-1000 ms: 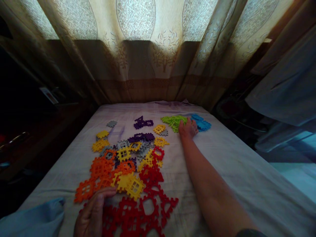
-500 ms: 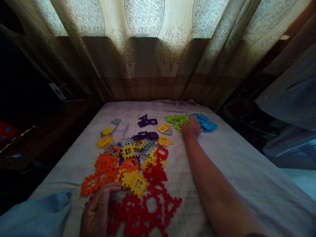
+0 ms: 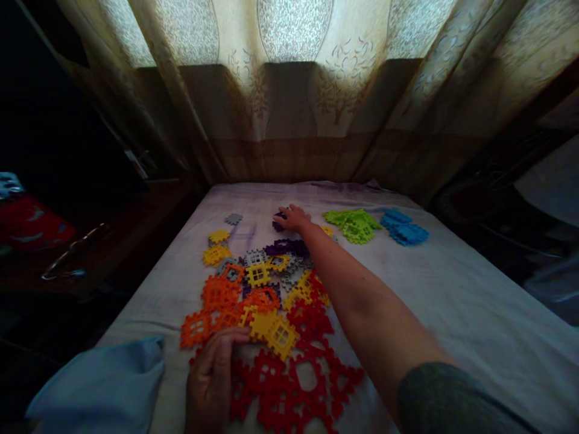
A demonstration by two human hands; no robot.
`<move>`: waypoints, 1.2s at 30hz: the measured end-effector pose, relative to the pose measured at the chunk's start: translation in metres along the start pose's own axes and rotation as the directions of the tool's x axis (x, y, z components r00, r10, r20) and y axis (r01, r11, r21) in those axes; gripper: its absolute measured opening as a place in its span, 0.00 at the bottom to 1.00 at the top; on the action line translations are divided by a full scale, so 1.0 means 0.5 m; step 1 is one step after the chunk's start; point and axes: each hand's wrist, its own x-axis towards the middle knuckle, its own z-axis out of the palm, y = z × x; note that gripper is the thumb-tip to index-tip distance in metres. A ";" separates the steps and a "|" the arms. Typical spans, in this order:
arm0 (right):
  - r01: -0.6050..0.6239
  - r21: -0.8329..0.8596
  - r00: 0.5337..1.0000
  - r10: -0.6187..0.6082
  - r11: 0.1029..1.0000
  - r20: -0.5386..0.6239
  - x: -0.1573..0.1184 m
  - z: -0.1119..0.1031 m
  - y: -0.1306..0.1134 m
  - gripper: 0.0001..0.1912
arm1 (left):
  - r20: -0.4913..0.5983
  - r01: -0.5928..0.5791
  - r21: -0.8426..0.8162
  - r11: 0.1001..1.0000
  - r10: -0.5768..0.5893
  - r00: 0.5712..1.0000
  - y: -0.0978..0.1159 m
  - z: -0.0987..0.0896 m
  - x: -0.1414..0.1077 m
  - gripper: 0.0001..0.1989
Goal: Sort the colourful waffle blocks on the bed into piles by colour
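Head view: the right hand [image 3: 293, 218] has left the lime pile [image 3: 357, 226] and the blue pile [image 3: 404, 228], and now reaches across to the far purple pieces [image 3: 279, 222], partly covering them. Fingers spread low over them — grasp or mere touch, cannot tell. Both piles now lie uncovered on the sheet [image 3: 407, 277], side by side, each one colour; work appears to have shifted to purple. Left hand [image 3: 215, 361] stays near the body, fingers loosely curled at the edge of the yellow tiles [image 3: 274, 331]; whether it pinches one is unclear. Nearer heap remains mixed — orange tiles [image 3: 219, 294] to the left, red tiles [image 3: 266, 386] closest, a second purple cluster [image 3: 287, 247] beyond.
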 end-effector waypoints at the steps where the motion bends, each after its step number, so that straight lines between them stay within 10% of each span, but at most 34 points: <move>1: 0.031 -0.017 0.999 -0.030 0.999 0.040 -0.001 0.003 -0.006 0.32 | -0.002 -0.012 -0.004 1.000 0.012 1.000 -0.001 0.000 0.000 0.26; 14: 0.396 0.177 0.901 -0.418 0.901 0.116 -0.184 -0.017 0.002 0.25 | 0.013 -0.086 -0.058 0.995 0.087 0.996 0.000 0.010 0.006 0.25; 18: 0.063 0.099 0.987 -0.047 0.993 -0.157 -0.213 -0.027 0.055 0.26 | 0.038 -0.107 -0.063 0.992 0.109 0.993 0.005 0.011 0.007 0.23; 22: -0.220 0.036 0.952 0.223 0.975 -0.209 -0.245 -0.001 0.083 0.26 | 0.062 -0.130 -0.067 0.989 0.134 0.989 0.015 0.011 0.008 0.21; 29: 0.139 0.170 0.979 -0.109 0.976 -0.171 -0.327 0.060 0.007 0.23 | 0.058 -0.180 -0.059 0.982 0.183 0.981 0.015 0.016 0.009 0.19; 36: 0.230 0.299 0.922 -0.109 0.926 -0.371 -0.484 0.016 0.052 0.29 | 0.086 -0.396 0.057 0.917 0.390 0.917 0.021 0.021 0.004 0.18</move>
